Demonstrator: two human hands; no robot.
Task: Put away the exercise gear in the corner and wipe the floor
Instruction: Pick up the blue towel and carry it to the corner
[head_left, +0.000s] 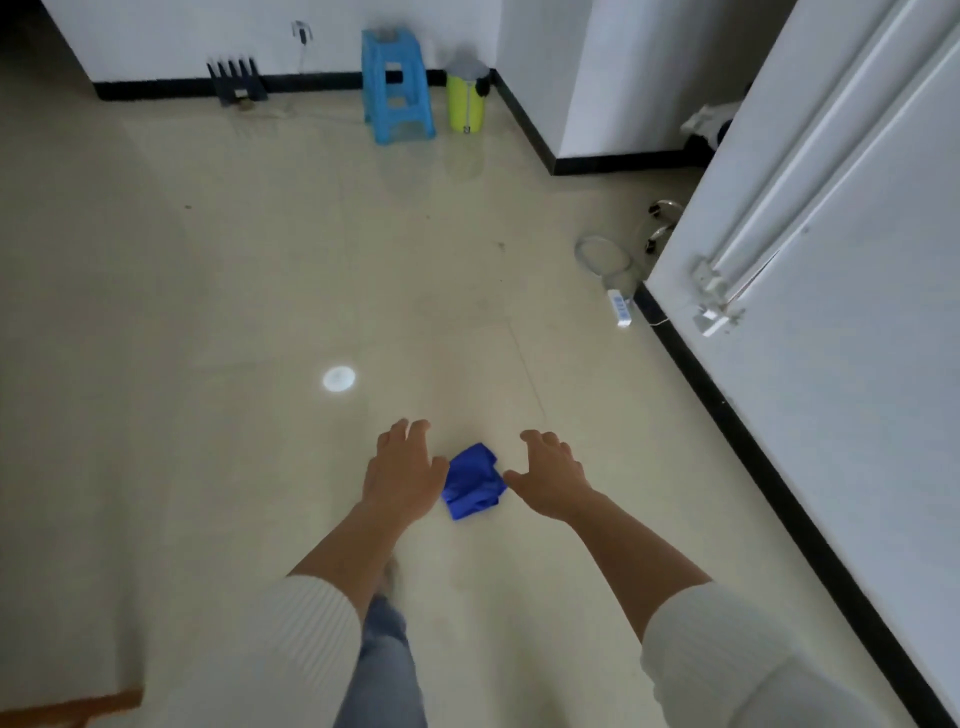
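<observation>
A crumpled blue cloth (474, 480) lies on the beige tiled floor (260, 291) between my two hands. My left hand (402, 470) hovers just left of it with fingers spread, its thumb side at the cloth's edge. My right hand (550, 478) is spread just to the right, thumb pointing at the cloth. Neither hand holds anything. In the far corner stands a rolled yellow-green item with a grey top (466, 96).
A blue plastic stool (397, 88) stands by the back wall, with a dark rack (236, 83) to its left. A white power strip (620, 306) and coiled cables (602, 254) lie by the right wall. A round light reflection (338, 378) shines on the floor.
</observation>
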